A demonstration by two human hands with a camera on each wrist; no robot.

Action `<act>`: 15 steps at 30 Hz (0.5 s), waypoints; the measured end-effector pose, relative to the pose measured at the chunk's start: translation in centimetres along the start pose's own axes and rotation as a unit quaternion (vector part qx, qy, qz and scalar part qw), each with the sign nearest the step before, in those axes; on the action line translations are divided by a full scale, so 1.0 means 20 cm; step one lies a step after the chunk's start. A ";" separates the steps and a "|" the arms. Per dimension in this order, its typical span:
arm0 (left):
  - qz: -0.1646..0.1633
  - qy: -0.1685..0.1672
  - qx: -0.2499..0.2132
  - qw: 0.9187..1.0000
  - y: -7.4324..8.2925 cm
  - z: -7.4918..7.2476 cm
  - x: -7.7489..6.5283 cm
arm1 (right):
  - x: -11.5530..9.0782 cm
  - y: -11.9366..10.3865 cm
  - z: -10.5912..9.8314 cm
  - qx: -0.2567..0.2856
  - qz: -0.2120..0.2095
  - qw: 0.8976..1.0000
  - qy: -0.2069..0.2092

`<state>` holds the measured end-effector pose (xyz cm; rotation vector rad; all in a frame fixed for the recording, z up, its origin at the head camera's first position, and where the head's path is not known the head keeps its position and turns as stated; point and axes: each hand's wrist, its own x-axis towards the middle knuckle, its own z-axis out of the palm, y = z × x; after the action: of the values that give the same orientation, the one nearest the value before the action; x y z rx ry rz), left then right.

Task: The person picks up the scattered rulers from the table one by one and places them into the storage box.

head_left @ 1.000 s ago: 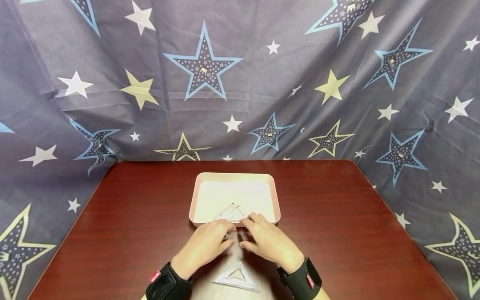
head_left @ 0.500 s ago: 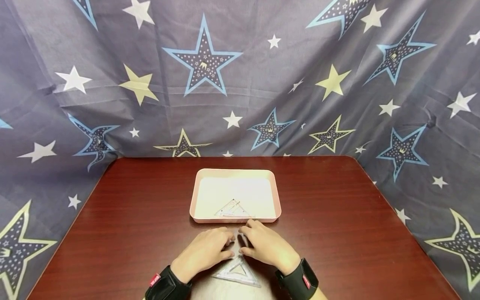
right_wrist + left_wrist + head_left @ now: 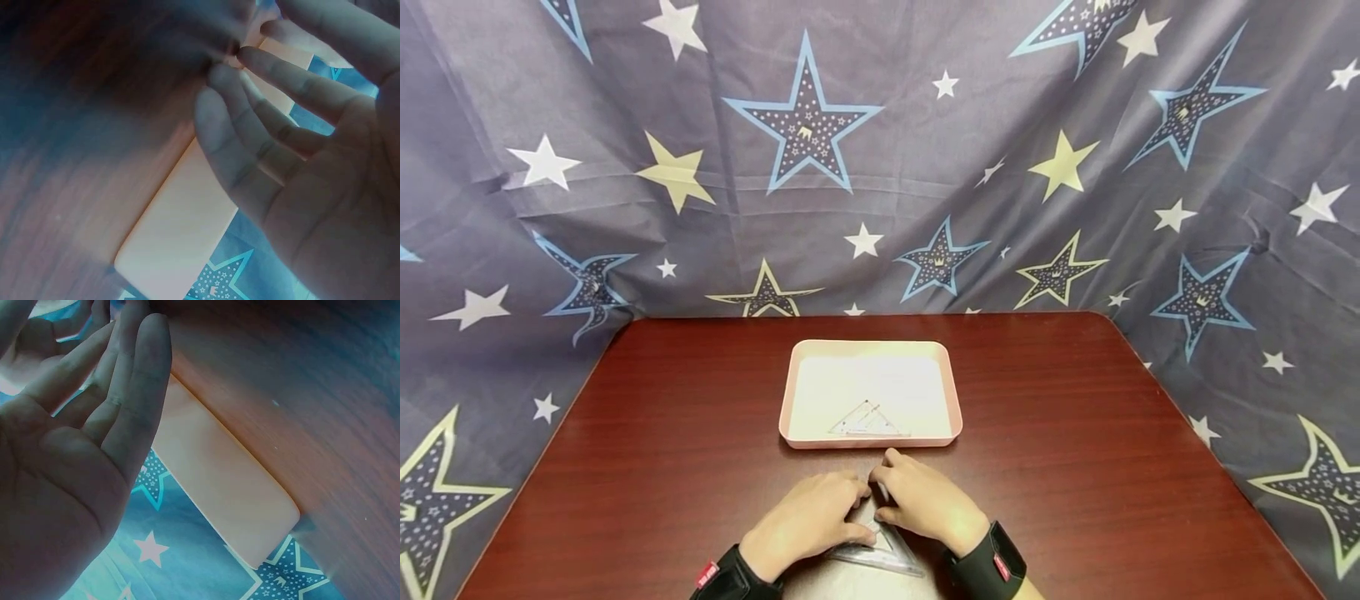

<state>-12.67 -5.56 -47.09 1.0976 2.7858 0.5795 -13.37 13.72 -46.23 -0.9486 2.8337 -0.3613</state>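
Left hand point(image 3: 816, 518) and right hand point(image 3: 928, 507): fingers bent, thumbs at clear plastic triangular set square point(image 3: 895, 561) on reddish-brown wood-grain table point(image 3: 1067, 467); I cannot tell if either grips. Hands hide its far corner from me. Black wristbands point(image 3: 983, 557) bear red tags point(image 3: 1002, 567), lettering too small to read. Beyond: pink rectangular tray point(image 3: 868, 349), clear marked triangle point(image 3: 863, 422) inside by near wall. Behind: grey star-printed cloth point(image 3: 917, 158).

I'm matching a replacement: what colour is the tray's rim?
Pale pink; the tray's rim shows best in the head view.
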 end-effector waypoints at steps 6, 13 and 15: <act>0.008 0.001 0.017 1.000 0.02 0.01 -0.02 | 0.00 -0.01 0.01 0.005 -0.001 1.000 -0.005; 0.002 0.000 0.017 1.000 0.04 0.03 -0.03 | 0.00 -0.01 0.01 0.020 -0.005 1.000 -0.002; 0.000 0.002 0.025 1.000 0.06 0.03 -0.04 | 0.00 -0.01 0.01 0.023 -0.004 1.000 -0.003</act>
<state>-11.22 -5.00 -47.29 1.1061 2.8184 0.5150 -13.22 13.47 -46.40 -0.9518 2.8040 -0.4224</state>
